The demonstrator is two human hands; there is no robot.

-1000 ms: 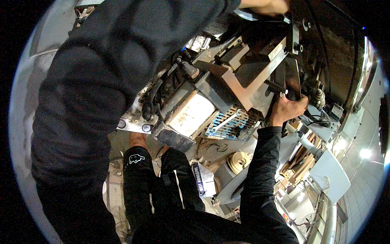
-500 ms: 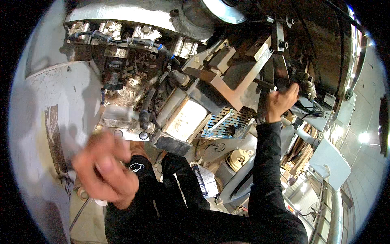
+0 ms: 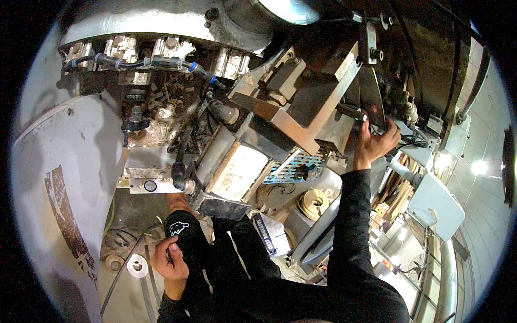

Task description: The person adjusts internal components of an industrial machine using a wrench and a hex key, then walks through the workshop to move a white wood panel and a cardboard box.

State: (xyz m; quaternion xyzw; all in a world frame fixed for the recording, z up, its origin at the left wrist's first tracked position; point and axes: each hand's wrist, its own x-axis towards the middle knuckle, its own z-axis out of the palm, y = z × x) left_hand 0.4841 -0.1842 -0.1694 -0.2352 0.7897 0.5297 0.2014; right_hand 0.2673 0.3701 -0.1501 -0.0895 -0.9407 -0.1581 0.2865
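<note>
Plate [image 3: 372, 94] and rod [image 3: 353, 112], one each, adjoin the right hand [image 3: 379, 141], fingers spread. Left hand [image 3: 172, 261], curled, grip unclear, sits lower than before.

Rod [image 3: 350, 111]: metal, looked dull. Angled bracket [image 3: 301, 134]: metal, was smooth, brown-stained. Sleeve [image 3: 353, 220]: was matt cloth. Spool [image 3: 308, 204]: looked like smooth plastic.

Black rod [image 3: 350, 111], cream spool [image 3: 307, 205], black sleeves [image 3: 349, 226]
</note>
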